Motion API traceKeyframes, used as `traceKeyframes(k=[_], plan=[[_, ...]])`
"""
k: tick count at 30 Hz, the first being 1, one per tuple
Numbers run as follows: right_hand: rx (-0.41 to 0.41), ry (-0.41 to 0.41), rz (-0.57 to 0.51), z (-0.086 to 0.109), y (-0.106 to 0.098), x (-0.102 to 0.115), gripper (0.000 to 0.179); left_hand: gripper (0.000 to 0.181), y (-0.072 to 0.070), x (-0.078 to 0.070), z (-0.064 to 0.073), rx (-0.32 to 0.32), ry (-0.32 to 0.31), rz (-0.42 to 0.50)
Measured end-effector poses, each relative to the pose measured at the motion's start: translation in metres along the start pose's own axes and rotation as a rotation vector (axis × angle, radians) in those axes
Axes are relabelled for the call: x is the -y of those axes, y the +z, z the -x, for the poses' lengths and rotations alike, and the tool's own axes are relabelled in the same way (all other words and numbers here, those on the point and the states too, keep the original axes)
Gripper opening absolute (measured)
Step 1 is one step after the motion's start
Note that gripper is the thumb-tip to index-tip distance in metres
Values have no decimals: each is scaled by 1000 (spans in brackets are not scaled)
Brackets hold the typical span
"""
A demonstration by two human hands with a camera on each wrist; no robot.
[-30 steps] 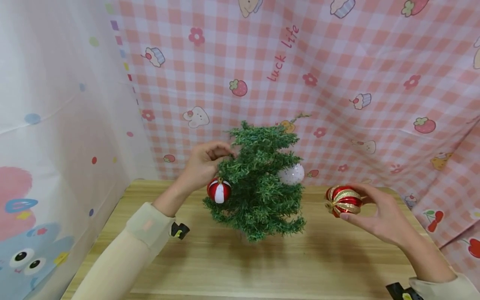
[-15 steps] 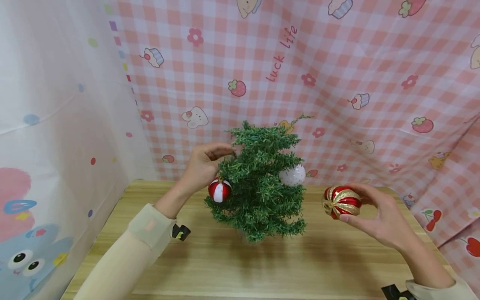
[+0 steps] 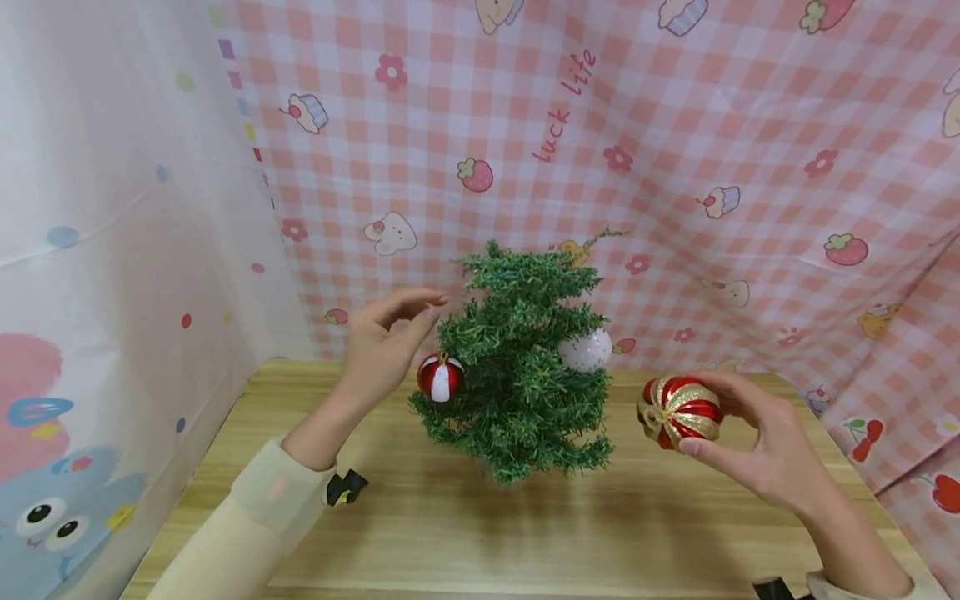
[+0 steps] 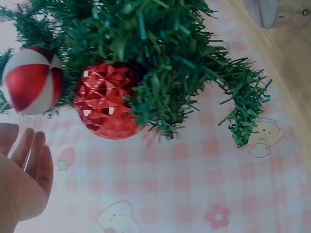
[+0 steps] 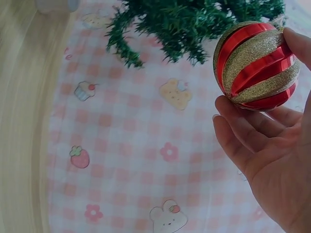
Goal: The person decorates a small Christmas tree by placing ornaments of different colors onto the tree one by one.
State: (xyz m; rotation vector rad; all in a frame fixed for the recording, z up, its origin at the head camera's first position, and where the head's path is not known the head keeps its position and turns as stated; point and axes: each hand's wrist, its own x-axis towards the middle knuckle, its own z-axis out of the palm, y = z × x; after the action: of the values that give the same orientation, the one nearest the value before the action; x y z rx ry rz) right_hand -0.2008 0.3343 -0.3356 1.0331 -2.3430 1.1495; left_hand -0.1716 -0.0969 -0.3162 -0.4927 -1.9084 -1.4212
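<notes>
A small green artificial Christmas tree (image 3: 525, 367) stands mid-table. On its left hangs a red-and-white bauble (image 3: 441, 377); a white speckled bauble (image 3: 587, 349) hangs on its right. The left wrist view also shows a red faceted bauble (image 4: 108, 102) among the branches, hidden from the head view. My left hand (image 3: 382, 342) is just left of the tree, empty, its fingers loosely bent and apart from the branches. To the tree's right, my right hand (image 3: 772, 442) holds a red-and-gold striped bauble (image 3: 681, 412) between thumb and fingers, its gold loop facing the tree.
The wooden table (image 3: 450, 542) carries the tree near its back edge. Behind it hangs a pink checked cloth (image 3: 420, 192), and a white printed curtain (image 3: 135, 250) closes off the left side.
My left hand has let go at the tree's upper left and drawn back to the left. My right hand has tilted the striped bauble, turning its loop end more toward the camera.
</notes>
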Motion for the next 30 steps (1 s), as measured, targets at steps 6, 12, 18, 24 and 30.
traceKeyframes(k=[6, 12, 18, 24, 30], plan=[[-25, -64, -25, 0, 0, 10, 79, 13, -2, -12, 9, -95, 169, 3], [-21, -144, -98, 1, 2, 23, 81, 8, 12, -31, 24, -196, 305, -3], [-22, -151, -185, 5, 6, 36, 77, 7, 35, -50, 37, -170, 506, 8], [-22, -259, -350, 6, 21, 40, 66, 9, 57, -60, 43, -84, 706, -36], [24, -279, -419, 6, 34, 46, 64, 7, 71, -63, 46, 12, 892, -197]])
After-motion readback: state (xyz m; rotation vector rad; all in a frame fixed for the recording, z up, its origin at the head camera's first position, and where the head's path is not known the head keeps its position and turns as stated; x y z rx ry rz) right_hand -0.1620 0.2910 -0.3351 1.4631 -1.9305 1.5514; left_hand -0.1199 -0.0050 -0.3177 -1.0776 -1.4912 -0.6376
